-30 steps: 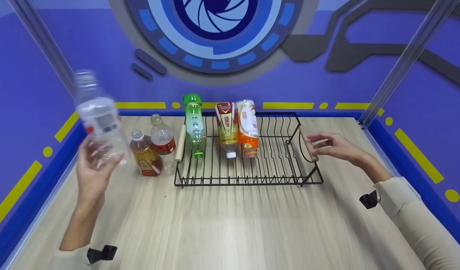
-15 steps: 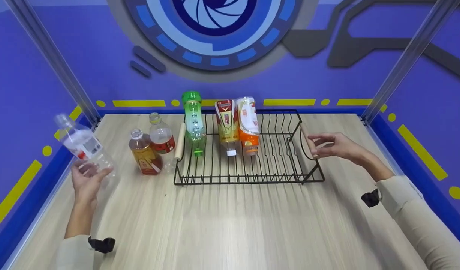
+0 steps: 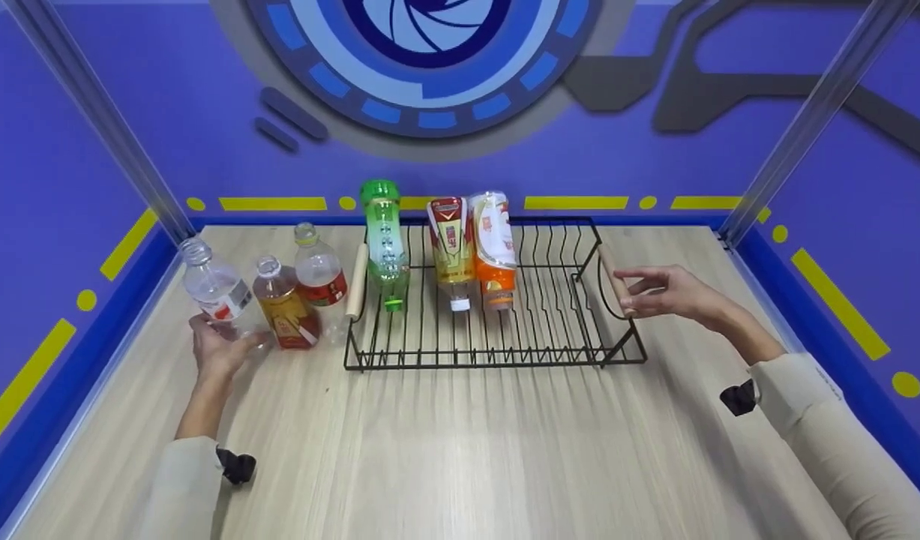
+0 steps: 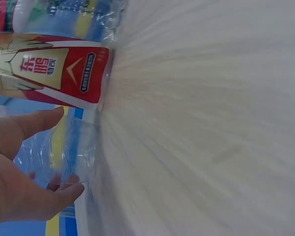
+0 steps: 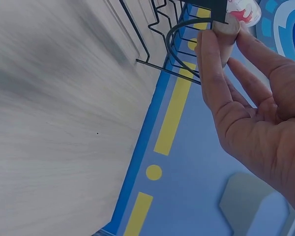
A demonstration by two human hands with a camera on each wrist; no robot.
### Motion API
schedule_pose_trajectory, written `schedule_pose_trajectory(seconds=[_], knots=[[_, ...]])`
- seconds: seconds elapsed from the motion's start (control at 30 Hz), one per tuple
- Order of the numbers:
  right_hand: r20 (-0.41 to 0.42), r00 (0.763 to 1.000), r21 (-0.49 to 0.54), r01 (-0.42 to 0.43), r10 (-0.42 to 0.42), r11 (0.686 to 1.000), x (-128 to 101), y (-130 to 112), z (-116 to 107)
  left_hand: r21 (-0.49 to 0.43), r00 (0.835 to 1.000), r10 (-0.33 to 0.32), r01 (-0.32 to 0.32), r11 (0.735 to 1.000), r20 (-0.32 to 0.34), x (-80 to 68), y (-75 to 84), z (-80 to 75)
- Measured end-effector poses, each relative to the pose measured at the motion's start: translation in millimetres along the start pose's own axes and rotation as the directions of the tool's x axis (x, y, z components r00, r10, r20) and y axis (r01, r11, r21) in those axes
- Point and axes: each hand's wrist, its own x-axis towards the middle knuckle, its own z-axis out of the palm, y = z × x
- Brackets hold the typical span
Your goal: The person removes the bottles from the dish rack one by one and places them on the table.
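Note:
At the left, my left hand (image 3: 221, 346) holds the lower part of a clear plastic bottle (image 3: 214, 289), thumb on one side and fingers around the other. The bottle is capless and stands on the table, its base down in the left wrist view. Just right of it stand a bottle of amber drink (image 3: 286, 315) and a clear bottle with a red label (image 3: 325, 281). My right hand (image 3: 673, 292) pinches the wooden handle (image 3: 615, 281) of a black wire rack (image 3: 497, 367) between thumb and fingertips; the right wrist view shows the handle's end (image 5: 227, 30).
In the rack, a green bottle (image 3: 385, 240), a red-and-gold bottle (image 3: 452, 240) and an orange-and-white bottle (image 3: 494, 244) lean with caps toward the front. A second wooden handle (image 3: 357, 281) is on the rack's left. Blue-purple panels (image 3: 729, 172) wall the table (image 3: 460, 450).
My left hand has lowered the clear bottle from the air, tilted at first, then moved it right to stand beside the amber bottle. The right hand stays on the handle.

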Motion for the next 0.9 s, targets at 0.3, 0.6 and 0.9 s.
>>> schedule_pose_trajectory(seconds=[0.3,0.6,0.9], knots=[[0.012,1.000,-0.022,-0.010,0.010,1.000,-2,0,0,0.089,0.991,0.015,-0.027,0.996,0.135,-6.9,0.7,-5.6],[0.022,1.000,-0.011,-0.021,0.021,1.000,1,0,1,0.119,0.985,-0.029,0.009,0.993,0.169,-21.0,0.6,-20.6],[0.003,0.999,-0.115,-0.033,0.034,0.993,-3,2,-1,0.196,0.999,-0.023,0.015,0.980,0.040,-67.2,11.6,-18.5]])
